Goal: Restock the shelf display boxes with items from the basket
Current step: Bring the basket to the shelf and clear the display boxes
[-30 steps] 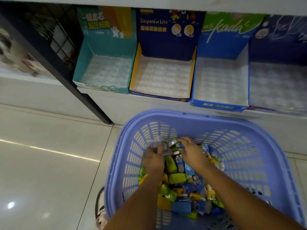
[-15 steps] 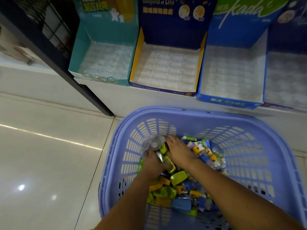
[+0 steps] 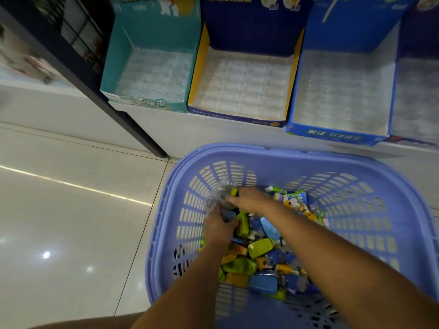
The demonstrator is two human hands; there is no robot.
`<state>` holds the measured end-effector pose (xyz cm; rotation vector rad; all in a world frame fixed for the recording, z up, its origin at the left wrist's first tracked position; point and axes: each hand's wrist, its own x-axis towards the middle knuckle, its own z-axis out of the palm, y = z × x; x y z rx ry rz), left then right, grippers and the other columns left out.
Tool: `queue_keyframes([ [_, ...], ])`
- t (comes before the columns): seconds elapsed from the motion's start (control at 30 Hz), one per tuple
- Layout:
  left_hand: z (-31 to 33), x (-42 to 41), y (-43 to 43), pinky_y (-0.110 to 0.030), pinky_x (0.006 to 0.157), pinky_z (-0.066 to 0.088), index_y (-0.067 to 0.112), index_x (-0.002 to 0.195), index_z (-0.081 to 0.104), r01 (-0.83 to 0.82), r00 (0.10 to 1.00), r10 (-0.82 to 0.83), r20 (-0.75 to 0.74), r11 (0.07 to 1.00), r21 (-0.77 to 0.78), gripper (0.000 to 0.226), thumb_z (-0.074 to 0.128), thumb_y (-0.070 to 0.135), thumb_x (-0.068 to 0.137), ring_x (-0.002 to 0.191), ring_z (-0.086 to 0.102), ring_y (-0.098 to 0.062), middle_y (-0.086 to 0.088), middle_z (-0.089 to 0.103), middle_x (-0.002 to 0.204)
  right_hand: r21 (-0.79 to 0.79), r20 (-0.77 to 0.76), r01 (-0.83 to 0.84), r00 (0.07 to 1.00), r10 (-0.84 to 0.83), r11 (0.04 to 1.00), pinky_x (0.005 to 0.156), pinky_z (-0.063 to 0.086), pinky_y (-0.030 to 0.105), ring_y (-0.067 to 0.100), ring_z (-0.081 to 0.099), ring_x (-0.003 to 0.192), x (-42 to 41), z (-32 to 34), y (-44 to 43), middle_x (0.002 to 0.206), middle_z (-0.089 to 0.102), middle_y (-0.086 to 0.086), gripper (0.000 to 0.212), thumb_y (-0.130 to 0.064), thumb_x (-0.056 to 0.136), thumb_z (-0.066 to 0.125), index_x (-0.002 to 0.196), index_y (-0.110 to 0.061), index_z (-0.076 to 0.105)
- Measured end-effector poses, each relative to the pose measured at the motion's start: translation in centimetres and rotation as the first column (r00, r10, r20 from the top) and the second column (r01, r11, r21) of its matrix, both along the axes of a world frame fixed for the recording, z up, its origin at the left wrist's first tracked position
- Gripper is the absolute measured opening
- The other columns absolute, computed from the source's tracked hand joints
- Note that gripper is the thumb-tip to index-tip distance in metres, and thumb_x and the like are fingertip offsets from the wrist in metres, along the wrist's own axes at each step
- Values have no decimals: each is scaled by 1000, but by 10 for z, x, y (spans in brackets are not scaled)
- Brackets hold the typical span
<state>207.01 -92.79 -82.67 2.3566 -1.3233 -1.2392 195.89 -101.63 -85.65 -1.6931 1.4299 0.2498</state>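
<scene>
A lilac plastic basket [image 3: 285, 151] stands on the floor below the shelf, holding several small green, blue and yellow packets [image 3: 261, 248]. Both hands are inside it at its far left. My left hand [image 3: 217, 227] grips a bunch of clear-wrapped packets [image 3: 218, 195] that stick up above its fingers. My right hand [image 3: 249, 200] reaches across, and its fingertips pinch a small green packet [image 3: 234, 191] at that bunch. On the shelf stand a teal display box [image 3: 114, 67], a dark blue box with yellow sides [image 3: 199, 67] and a bright blue box [image 3: 332, 135], each showing only a clear plastic tray.
A fourth, dark box [image 3: 415, 96] is cut off at the right edge. A black post [image 3: 83, 74] slants down left of the teal box. Glossy tiled floor [image 3: 71, 210] lies to the left of the basket. The white shelf front [image 3: 213, 134] rises just behind the basket.
My hands have come together at the basket's far left side. The left hand has gathered more clear-wrapped packets, and the right hand has shifted left onto them. The view has moved closer and downward.
</scene>
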Motion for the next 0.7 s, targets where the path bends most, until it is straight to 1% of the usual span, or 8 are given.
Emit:
queue_keyframes([
  [0.07,2,4,-3,-34,77,48,22,125,51,113,991,-112,72,993,-18,38,58,20,87,99,62,-30,-10,66,107,140,-12,-68,997,71,988,64,41,27,28,59,81,-1,2,-10,91,66,9,33,-47,79,53,86,-17,66],
  [0.13,2,7,-8,-36,77,46,19,119,52,120,989,-117,92,992,-27,31,55,16,88,99,61,-31,-11,64,108,321,15,-70,998,69,945,54,35,28,22,46,61,1,6,-15,65,54,4,18,-29,76,55,61,-18,54],
  [0.23,1,11,-15,-33,72,44,11,123,51,82,996,-82,47,997,-4,34,56,14,90,100,59,-32,-14,62,112,501,122,-48,992,-16,864,64,41,32,18,47,67,5,11,-20,70,56,-1,19,-24,87,47,69,-20,55],
  [0.33,-3,19,-14,-37,75,47,13,123,55,62,998,-62,-6,998,17,35,59,13,88,96,59,-31,-11,64,105,623,150,-47,987,-61,781,57,43,24,13,51,52,7,11,-18,51,59,-6,26,-22,92,42,71,-16,54],
  [0.43,-6,23,-6,-34,74,46,14,123,57,-21,996,23,-88,1000,18,35,61,17,88,94,58,-26,-9,64,102,666,102,-101,994,44,739,46,43,19,16,48,50,13,12,-10,57,55,1,29,-28,87,47,62,-18,58],
  [0.57,-12,28,-5,-33,81,46,16,134,50,-49,977,54,-207,998,28,44,59,18,90,104,58,-27,-8,62,114,658,106,-121,992,68,743,64,44,29,19,49,66,16,7,-5,70,57,2,19,-33,78,53,66,-19,60],
  [0.67,-10,26,-15,-36,83,49,14,136,50,-109,944,128,-304,991,81,40,52,22,96,104,61,-29,-11,65,116,705,90,-167,985,147,689,48,43,20,15,50,58,13,14,3,60,56,-1,16,-33,72,57,63,-20,60],
  [0.7,-9,22,-19,-39,85,50,14,133,53,-184,913,216,-346,975,124,39,51,29,97,104,61,-30,-14,65,116,697,91,-247,962,259,673,50,45,19,13,55,60,15,16,7,64,61,-2,16,-33,76,57,70,-20,64],
])
